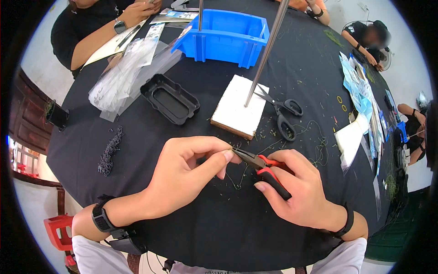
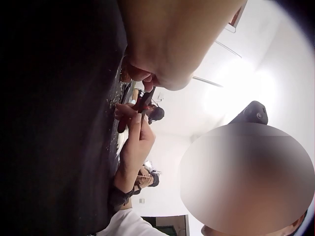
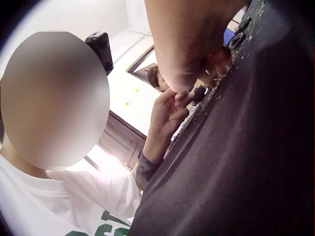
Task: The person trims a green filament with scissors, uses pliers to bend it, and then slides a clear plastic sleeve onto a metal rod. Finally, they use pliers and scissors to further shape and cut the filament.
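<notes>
In the head view my right hand [image 1: 301, 187] grips needle-nose pliers [image 1: 266, 172] by their red and black handles. Their slim metal nose points left, right at the fingertips of my left hand [image 1: 182, 176]. Thumb and forefinger there pinch a tiny thin strand, mostly hidden by the fingers; I cannot tell its exact kind. A loose thin greenish thread hangs or lies just below the pliers. From the left wrist, the pliers [image 2: 144, 101] show between both hands. The right wrist view has the left hand [image 3: 170, 113] behind the right one.
Beyond my hands are a white block [image 1: 235, 105] with an upright metal rod [image 1: 269, 50], black scissors [image 1: 284, 119], a black tray [image 1: 169, 98] and a blue bin [image 1: 223, 45]. A dark tangled bundle [image 1: 110, 153] lies left; plastic packets [image 1: 132, 68] and green scraps are scattered about. Other people sit around.
</notes>
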A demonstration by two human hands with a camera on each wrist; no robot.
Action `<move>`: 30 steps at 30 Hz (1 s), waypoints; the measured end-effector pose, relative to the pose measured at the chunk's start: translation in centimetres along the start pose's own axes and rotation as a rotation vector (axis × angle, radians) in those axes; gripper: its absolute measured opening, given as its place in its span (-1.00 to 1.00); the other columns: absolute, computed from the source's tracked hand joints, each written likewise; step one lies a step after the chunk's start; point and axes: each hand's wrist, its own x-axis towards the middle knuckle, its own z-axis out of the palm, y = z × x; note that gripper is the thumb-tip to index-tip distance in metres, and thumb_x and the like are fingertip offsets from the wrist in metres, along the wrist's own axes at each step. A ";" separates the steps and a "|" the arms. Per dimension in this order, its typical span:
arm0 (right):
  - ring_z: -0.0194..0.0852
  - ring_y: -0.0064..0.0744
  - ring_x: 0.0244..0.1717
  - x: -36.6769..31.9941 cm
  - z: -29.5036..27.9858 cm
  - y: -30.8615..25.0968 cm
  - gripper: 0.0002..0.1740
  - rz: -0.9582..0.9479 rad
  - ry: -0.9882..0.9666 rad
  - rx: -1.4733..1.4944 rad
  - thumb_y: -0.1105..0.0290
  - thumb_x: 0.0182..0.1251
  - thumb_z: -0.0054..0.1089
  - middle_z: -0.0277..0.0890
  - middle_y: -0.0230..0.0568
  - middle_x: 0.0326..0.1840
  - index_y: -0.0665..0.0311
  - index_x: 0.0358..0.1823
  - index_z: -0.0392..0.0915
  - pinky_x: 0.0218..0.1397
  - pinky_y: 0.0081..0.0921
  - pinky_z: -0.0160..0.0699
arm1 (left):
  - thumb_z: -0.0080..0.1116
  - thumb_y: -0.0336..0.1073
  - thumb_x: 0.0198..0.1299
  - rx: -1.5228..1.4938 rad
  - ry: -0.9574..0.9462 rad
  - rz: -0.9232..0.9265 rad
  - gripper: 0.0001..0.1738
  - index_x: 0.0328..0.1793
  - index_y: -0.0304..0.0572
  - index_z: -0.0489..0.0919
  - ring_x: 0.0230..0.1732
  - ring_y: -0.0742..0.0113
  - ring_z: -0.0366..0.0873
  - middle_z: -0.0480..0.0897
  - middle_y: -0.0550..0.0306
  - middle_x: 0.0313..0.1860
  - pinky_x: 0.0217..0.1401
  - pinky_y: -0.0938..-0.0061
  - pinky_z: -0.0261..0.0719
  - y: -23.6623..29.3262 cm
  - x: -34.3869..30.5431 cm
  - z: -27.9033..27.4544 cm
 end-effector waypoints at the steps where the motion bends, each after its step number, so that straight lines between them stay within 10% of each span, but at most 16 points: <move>1: 0.44 -0.24 -0.44 0.0 0.0 0.0 -0.75 -0.002 -0.011 -0.003 0.39 -0.01 0.38 0.43 -0.11 -0.34 0.41 -0.38 0.54 -0.44 -0.44 0.44 | 0.05 -0.33 0.29 0.007 0.003 0.010 -0.78 -0.17 -0.34 0.64 -0.71 0.73 0.22 0.49 0.28 -0.59 -0.71 0.76 0.04 -0.2 0.0 0.0; 6: 0.41 -0.26 -0.53 -0.5 -0.1 -0.1 -0.76 0.032 -0.089 0.006 0.41 -0.01 0.36 0.40 -0.13 -0.40 0.42 -0.42 0.51 -0.53 -0.43 0.42 | 0.09 -0.45 0.22 0.030 0.005 -0.067 -0.83 -0.23 -0.43 0.64 -0.50 0.63 0.42 0.61 0.19 -0.44 -0.49 0.71 0.35 0.8 -0.4 0.3; 9: 0.42 -0.27 -0.55 -0.4 -0.2 -0.2 -0.77 0.013 -0.073 -0.012 0.41 -0.01 0.36 0.40 -0.13 -0.41 0.42 -0.45 0.51 -0.54 -0.44 0.42 | 0.06 -0.34 0.27 0.025 0.010 0.022 -0.78 -0.20 -0.34 0.65 -0.70 0.74 0.20 0.45 0.30 -0.63 -0.69 0.77 0.05 -0.2 -0.4 0.4; 30: 0.51 -0.31 -0.46 0.0 -0.5 0.2 -0.81 0.128 -0.007 0.202 0.42 0.07 0.32 0.49 -0.11 -0.34 0.41 -0.35 0.59 -0.41 -0.51 0.47 | 0.09 -0.47 0.22 -0.028 0.062 0.009 -0.85 -0.23 -0.40 0.65 -0.51 0.66 0.41 0.62 0.20 -0.44 -0.52 0.73 0.31 0.6 -0.5 0.1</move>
